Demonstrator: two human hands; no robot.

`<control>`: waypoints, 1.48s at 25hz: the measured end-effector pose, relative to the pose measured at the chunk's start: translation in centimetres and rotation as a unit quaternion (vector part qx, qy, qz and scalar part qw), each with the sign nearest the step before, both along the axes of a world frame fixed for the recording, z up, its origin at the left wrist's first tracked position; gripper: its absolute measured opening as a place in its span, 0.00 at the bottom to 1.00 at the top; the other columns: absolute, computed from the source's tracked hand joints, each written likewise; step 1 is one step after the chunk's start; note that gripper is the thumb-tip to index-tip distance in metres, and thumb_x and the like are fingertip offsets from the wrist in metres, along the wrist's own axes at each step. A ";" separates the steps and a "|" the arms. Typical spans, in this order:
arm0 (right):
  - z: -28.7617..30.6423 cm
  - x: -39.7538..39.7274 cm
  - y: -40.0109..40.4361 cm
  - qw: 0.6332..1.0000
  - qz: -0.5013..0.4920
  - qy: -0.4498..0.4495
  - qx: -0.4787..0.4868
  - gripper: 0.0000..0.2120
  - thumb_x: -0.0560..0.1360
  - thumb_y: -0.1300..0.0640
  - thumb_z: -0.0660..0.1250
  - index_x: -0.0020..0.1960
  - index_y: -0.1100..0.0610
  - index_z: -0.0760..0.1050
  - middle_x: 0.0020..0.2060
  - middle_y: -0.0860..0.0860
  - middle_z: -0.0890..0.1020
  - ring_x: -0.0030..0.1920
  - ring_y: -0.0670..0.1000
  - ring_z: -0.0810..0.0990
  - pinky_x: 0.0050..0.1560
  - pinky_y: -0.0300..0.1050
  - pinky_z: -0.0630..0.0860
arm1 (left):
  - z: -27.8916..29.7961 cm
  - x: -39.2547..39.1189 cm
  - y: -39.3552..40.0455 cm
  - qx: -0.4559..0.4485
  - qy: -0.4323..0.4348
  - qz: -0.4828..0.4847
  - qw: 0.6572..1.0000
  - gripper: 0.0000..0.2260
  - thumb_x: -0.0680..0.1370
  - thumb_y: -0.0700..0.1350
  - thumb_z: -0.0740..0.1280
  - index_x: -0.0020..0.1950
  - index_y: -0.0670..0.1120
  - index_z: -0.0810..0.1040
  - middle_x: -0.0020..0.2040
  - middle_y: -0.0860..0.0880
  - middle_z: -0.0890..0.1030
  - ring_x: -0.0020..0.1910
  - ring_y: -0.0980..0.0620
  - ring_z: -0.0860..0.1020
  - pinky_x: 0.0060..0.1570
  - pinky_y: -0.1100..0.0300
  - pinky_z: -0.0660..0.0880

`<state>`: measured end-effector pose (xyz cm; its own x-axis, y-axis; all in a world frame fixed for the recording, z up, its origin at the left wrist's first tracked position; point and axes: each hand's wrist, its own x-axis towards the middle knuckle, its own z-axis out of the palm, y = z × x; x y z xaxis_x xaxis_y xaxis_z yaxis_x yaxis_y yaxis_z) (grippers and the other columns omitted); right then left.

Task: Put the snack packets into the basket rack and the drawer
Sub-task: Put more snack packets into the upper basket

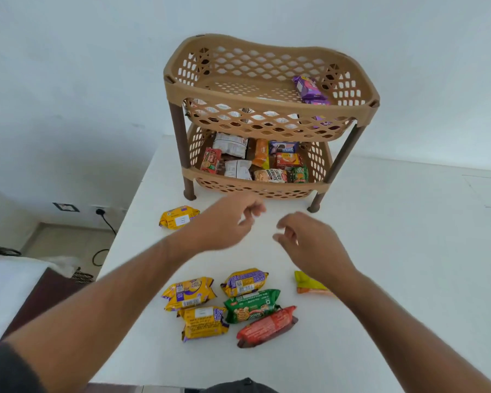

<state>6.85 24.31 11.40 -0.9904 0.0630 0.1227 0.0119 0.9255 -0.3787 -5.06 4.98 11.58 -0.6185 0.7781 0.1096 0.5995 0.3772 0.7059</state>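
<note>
- Tan plastic basket rack (270, 106) is standing at the far side of the white table (394, 251), two tiers on brown legs.
- Purple packets (309, 87) are lying in the right end of the upper basket; more packets are showing through its front lattice, too hidden to name.
- Lower basket (255, 188) is holding a crowd of packets: a red one (210, 160) at left, white ones beside it, an orange one, a salted-peanuts packet (270, 175) at the front.
- I am holding my left hand (230, 222) above the table in front of the rack, fingers loosely curled, gripping nothing.
- I am holding my right hand (309, 242) just beside it, fingers likewise relaxed and bent, nothing in them. Both hands are blurred.
- One yellow packet (178, 217) is lying alone near the rack's front left leg, partly behind my left wrist.
- Nearer me, three yellow packets (189, 293), a green packet (251, 306) and a red-orange packet (267, 326) are lying clustered, touching one another.
- A yellow-green and orange packet (309, 285) is lying apart to the right, partly under my right forearm.
- No drawer is showing in this view.
</note>
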 end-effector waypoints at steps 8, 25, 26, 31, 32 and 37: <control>-7.9 8.7 -2.1 0.996 0.076 -0.045 -0.018 0.12 0.76 0.49 0.71 0.57 0.53 0.80 0.51 0.46 0.78 0.52 0.50 0.78 0.54 0.46 0.74 | -8.4 3.7 -0.7 -0.256 -0.059 -0.023 0.965 0.30 0.76 0.61 0.70 0.74 0.52 0.68 0.68 0.50 0.72 0.66 0.50 0.72 0.63 0.50 0.72; -13.0 11.9 -3.8 0.982 0.158 0.005 0.103 0.17 0.74 0.47 0.71 0.61 0.50 0.75 0.57 0.46 0.76 0.57 0.51 0.74 0.61 0.46 0.72 | -11.6 3.8 0.2 -0.288 -0.092 -0.022 0.953 0.29 0.76 0.61 0.69 0.73 0.49 0.69 0.65 0.49 0.75 0.57 0.50 0.75 0.53 0.56 0.72; -12.8 11.9 -3.8 0.982 0.160 0.013 0.103 0.17 0.73 0.46 0.71 0.60 0.50 0.76 0.57 0.46 0.77 0.57 0.51 0.75 0.60 0.45 0.72 | -11.5 3.8 0.2 -0.279 -0.097 -0.018 0.955 0.29 0.76 0.61 0.69 0.73 0.49 0.70 0.65 0.49 0.75 0.57 0.50 0.75 0.53 0.56 0.72; -11.1 11.4 -3.1 0.985 0.145 0.044 0.080 0.18 0.64 0.44 0.79 0.50 0.51 0.83 0.50 0.45 0.82 0.51 0.47 0.82 0.52 0.41 0.77 | -9.2 3.1 -0.1 -0.241 -0.096 -0.013 0.966 0.27 0.77 0.61 0.67 0.73 0.51 0.70 0.62 0.52 0.74 0.56 0.52 0.74 0.55 0.57 0.72; -10.5 11.1 -2.8 0.987 0.138 0.048 0.071 0.19 0.61 0.45 0.81 0.49 0.51 0.83 0.49 0.45 0.83 0.49 0.47 0.83 0.51 0.40 0.76 | -8.2 2.8 -0.1 -0.235 -0.090 -0.016 0.968 0.27 0.78 0.61 0.67 0.73 0.51 0.69 0.62 0.52 0.73 0.56 0.52 0.74 0.56 0.56 0.73; -6.1 9.0 -0.6 0.993 0.103 0.054 -0.004 0.25 0.62 0.46 0.82 0.55 0.50 0.78 0.51 0.42 0.81 0.51 0.42 0.81 0.52 0.36 0.73 | 0.0 0.6 -0.6 -0.182 -0.024 -0.040 0.982 0.26 0.78 0.62 0.67 0.73 0.56 0.68 0.60 0.57 0.72 0.57 0.55 0.72 0.58 0.57 0.72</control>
<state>15.83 23.74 5.27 -0.9634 -0.1380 0.2297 -0.2185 0.9008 -0.3752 -4.41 4.40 11.53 -0.5522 0.8058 -0.2138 0.6059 0.5640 0.5610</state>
